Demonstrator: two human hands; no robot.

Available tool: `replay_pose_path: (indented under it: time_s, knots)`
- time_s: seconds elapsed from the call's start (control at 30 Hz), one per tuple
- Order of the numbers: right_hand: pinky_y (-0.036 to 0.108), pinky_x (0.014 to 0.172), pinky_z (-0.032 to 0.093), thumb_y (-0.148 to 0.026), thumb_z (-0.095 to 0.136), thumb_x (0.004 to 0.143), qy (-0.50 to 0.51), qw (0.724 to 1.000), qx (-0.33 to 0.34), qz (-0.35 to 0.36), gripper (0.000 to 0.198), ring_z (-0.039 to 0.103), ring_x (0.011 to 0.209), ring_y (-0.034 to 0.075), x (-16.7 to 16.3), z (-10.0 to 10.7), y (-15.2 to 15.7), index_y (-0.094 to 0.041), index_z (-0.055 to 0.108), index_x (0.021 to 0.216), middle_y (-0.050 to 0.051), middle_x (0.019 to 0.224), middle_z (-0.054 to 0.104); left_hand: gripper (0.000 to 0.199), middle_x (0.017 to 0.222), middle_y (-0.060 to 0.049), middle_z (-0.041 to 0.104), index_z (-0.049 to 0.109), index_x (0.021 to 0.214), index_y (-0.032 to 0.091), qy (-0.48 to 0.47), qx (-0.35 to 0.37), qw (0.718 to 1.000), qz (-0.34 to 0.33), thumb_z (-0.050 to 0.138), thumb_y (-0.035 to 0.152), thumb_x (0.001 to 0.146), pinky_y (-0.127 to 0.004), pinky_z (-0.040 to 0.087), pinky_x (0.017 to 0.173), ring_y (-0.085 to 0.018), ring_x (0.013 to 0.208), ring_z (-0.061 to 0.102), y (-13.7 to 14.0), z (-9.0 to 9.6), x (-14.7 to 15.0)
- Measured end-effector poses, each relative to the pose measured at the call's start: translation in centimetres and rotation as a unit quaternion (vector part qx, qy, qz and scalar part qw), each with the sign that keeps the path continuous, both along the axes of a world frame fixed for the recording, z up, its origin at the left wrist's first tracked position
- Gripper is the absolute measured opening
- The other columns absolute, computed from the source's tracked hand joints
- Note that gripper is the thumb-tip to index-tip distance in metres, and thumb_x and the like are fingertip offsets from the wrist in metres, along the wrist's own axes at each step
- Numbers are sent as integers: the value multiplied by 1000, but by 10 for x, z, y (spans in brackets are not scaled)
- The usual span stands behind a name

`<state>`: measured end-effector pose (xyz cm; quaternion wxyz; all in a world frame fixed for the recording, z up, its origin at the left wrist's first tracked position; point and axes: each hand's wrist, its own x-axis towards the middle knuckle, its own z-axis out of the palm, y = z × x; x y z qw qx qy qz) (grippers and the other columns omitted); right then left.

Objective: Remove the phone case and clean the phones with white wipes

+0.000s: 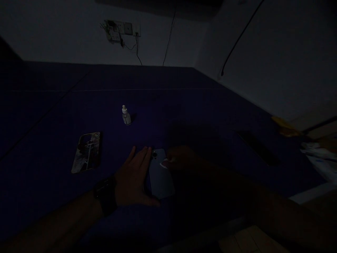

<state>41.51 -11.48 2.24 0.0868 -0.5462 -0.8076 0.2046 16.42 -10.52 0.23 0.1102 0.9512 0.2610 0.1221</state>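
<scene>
A smartphone point(161, 179) lies face down on the dark blue surface, its camera lenses at the upper left corner. My left hand point(133, 175), with a watch on the wrist, rests flat along the phone's left side. Its fingers are stretched out by the upper corner and the thumb points toward the lower edge. Over the phone's upper right part, my right hand point(181, 157) is closed on a small white wipe point(164, 163) that touches the back of the phone. Deep shadow hides most of the right fingers.
A phone case point(86, 153) with a picture lies to the left. Behind it stands a small dropper bottle point(126, 116) with a white cap. A dark flat object point(258, 147) lies at right, near plastic bags point(319, 154). Wall sockets point(119, 30) with cables are at the back.
</scene>
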Motion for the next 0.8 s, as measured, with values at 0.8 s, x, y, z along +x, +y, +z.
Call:
replay_pose_path:
  time_s: [0.8]
  knots:
    - [25, 61, 35, -47, 67, 87, -37, 998, 50, 4, 28, 65, 71, 17, 4, 0, 25, -19, 71, 84, 3, 79, 72, 143, 157, -35, 26, 0, 157, 3, -2, -1, 1000, -2, 54, 94, 61, -67, 18, 117, -49, 142, 34, 1, 0, 0]
